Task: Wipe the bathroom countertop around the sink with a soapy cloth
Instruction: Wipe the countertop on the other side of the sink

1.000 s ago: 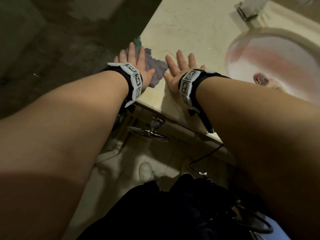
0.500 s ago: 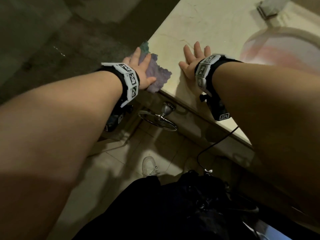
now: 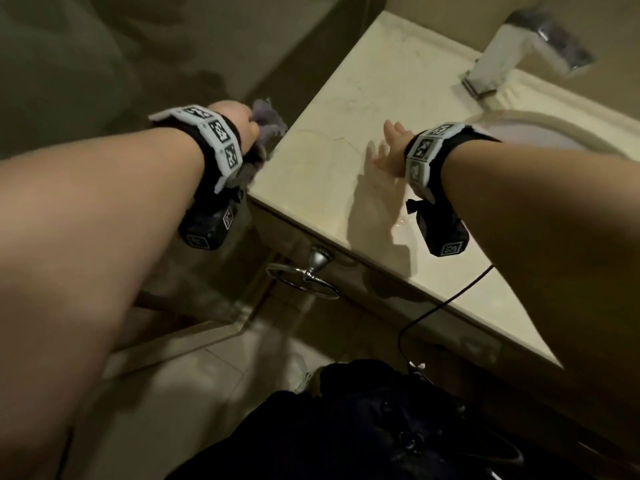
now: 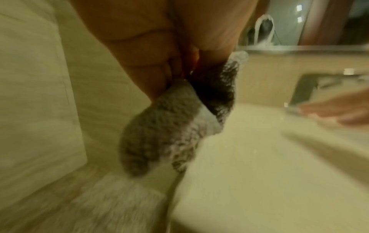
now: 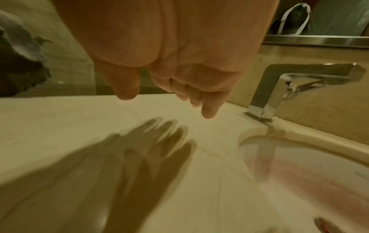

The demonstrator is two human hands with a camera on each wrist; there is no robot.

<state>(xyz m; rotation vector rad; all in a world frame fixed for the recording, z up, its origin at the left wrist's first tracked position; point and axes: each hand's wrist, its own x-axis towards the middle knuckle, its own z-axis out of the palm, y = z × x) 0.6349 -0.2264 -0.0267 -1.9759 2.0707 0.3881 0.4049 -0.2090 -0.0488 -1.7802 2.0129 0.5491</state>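
My left hand [image 3: 242, 124] grips a grey-purple soapy cloth [image 3: 268, 124], bunched and held in the air just past the left edge of the cream marble countertop [image 3: 329, 161]. In the left wrist view the cloth [image 4: 165, 129] hangs from my curled fingers [image 4: 151, 75] with white foam along its edge. My right hand [image 3: 389, 147] hovers open above the countertop, fingers straight, casting a shadow below it. The right wrist view shows those fingers [image 5: 207, 108] clear of the countertop [image 5: 60, 123]. The round sink [image 3: 554, 140] lies to the right.
A chrome faucet [image 3: 519, 53] stands behind the sink. A chrome towel ring [image 3: 304, 275] sticks out from the cabinet front below the counter edge. A black cable [image 3: 433, 310] hangs over the front edge. A wall [image 3: 104, 64] closes off the left side.
My left hand has bunched up the cloth and lifted it off the counter's left edge. My right hand has risen from lying flat on the countertop to hovering above it.
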